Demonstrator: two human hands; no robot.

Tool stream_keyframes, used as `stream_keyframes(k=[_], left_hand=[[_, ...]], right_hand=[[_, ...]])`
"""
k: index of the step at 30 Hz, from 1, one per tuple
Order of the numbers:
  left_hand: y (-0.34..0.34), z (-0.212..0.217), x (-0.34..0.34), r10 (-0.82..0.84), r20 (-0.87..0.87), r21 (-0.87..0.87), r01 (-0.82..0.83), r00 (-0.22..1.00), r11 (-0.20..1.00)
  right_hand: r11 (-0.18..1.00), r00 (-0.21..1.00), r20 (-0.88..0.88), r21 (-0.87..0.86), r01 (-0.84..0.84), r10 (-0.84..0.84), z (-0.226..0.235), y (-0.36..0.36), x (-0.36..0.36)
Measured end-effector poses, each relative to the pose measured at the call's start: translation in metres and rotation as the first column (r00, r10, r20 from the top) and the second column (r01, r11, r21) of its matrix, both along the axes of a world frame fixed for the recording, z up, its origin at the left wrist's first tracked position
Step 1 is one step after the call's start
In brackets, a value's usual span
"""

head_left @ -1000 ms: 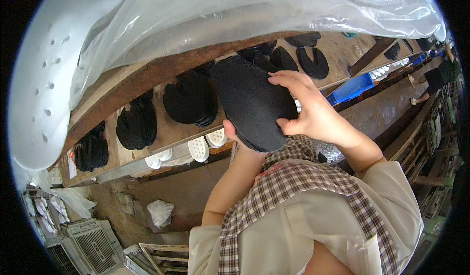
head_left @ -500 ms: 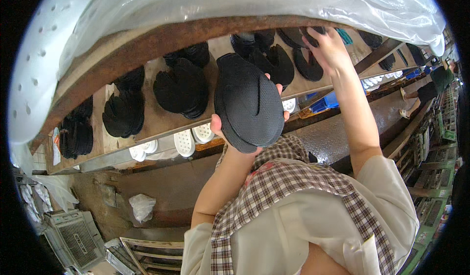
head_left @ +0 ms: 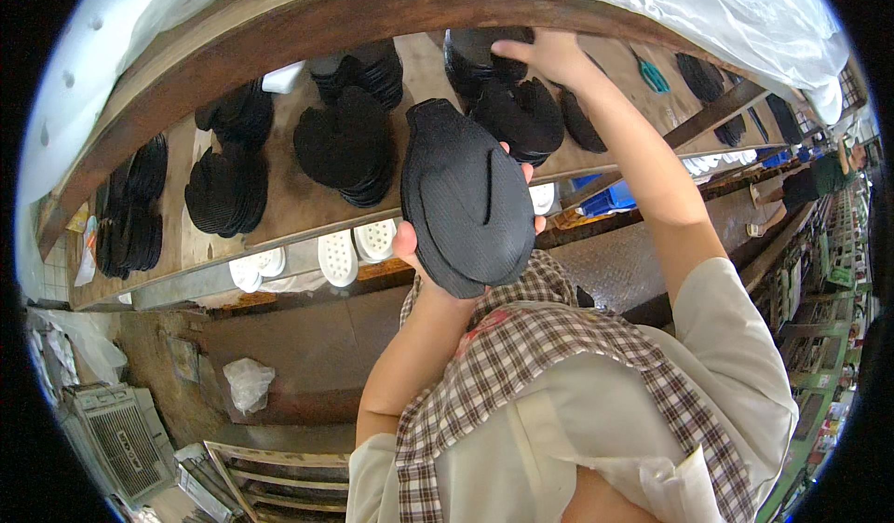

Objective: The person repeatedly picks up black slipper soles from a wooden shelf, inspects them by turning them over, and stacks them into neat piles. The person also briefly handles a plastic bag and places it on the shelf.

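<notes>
My left hand is wrapped round a small bundle of black textured shoe-shaped cut pieces, held upright in front of the shelf; the top one shows a curved slit. My right hand reaches to the back of the shelf, its thumb stretched out over a black stack. The wooden beam partly hides its other fingers. Just in front of that stack stands another pile of black pieces, and a flatter black pile lies below my right wrist.
More black piles line the wooden shelf. A brown beam under clear plastic sheeting crosses above. Teal-handled scissors lie to the right. White perforated soles sit underneath. Another person is at the far right.
My right hand has moved left, from the pile near the scissors to the stack behind. The bundle in my left hand stays nearly in place. The view has shifted slightly.
</notes>
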State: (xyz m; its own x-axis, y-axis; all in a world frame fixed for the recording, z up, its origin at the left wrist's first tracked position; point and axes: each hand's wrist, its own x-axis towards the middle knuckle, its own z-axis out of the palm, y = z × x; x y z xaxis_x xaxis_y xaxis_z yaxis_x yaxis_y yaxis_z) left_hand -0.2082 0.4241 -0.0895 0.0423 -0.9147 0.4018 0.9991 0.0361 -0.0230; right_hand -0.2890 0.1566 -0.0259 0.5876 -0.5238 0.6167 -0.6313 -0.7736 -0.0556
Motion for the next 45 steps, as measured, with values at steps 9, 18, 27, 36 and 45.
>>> stream_keyframes(k=[9, 18, 27, 36, 45], left_hand=[[-0.003, 0.001, 0.006, 0.071, -0.101, -0.014, -0.073, 0.992, 0.997], [-0.009, 0.01, -0.007, 0.101, -0.005, -0.006, -0.101, 0.995, 0.995], [0.001, 0.005, 0.002, 0.082, 0.089, 0.113, -0.092, 0.993, 0.989], [0.003, 0.005, 0.009, -0.019, 0.036, 0.077, 0.017, 0.999, 0.997], [0.001, 0.013, 0.008, 0.14, -0.013, 0.121, -0.137, 0.99, 0.983]], right_hand=[[0.717, 0.733, -0.083, 0.313, -0.624, 0.675, 0.049, 0.181, -0.038], [0.742, 0.773, -0.022, 0.299, -0.6, 0.634, 0.037, 0.207, -0.057], [0.817, 0.857, 0.117, 0.262, -0.514, 0.502, 0.069, 0.139, -0.081], [0.818, 0.853, -0.099, 0.357, -0.45, 0.512, 0.026, 0.096, -0.072], [0.776, 0.911, -0.019, 0.53, -0.34, 0.412, 0.051, 0.196, -0.049]])
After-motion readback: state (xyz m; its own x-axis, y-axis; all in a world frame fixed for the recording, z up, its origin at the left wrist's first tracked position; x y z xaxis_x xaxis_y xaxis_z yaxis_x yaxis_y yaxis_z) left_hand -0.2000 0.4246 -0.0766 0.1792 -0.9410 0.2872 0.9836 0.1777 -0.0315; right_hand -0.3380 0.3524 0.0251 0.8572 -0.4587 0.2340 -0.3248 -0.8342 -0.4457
